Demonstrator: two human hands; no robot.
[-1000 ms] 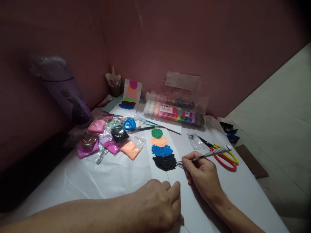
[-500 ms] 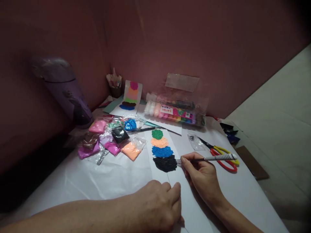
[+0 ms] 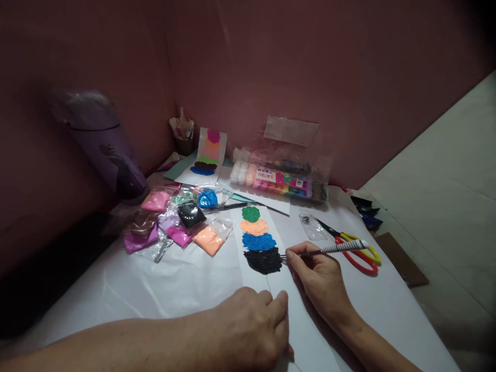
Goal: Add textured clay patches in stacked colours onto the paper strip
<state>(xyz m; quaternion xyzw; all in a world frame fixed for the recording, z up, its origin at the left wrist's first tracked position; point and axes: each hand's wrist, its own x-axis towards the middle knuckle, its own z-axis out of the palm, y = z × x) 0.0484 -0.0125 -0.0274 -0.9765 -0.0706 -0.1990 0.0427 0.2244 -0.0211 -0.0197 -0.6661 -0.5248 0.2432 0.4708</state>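
Note:
My right hand (image 3: pixel 318 274) pinches a fork (image 3: pixel 344 247) with a black-and-white striped handle. The fork's tines meet the right edge of a black clay patch (image 3: pixel 262 261). Above that patch, blue (image 3: pixel 259 241), peach (image 3: pixel 254 227) and green (image 3: pixel 251 214) clay patches form a stack on a long white paper strip (image 3: pixel 279 294), all textured with ridges. Curled and closed, my left hand (image 3: pixel 258 323) lies over the lower part of the strip; its fingertips are hidden, so I cannot make out whether anything is in them.
Several bagged clay pieces (image 3: pixel 211 241) lie to the left. Scissors (image 3: pixel 358 253) and a small plastic bag (image 3: pixel 313 227) are at the right. Behind stand a clay package (image 3: pixel 279 181), a finished-looking colour strip (image 3: pixel 221 155), a stick holder (image 3: pixel 184 144) and a purple bottle (image 3: pixel 110 150).
My right hand and the fork have shifted slightly left, and the handle end has moved left and up. My left hand stays where it was.

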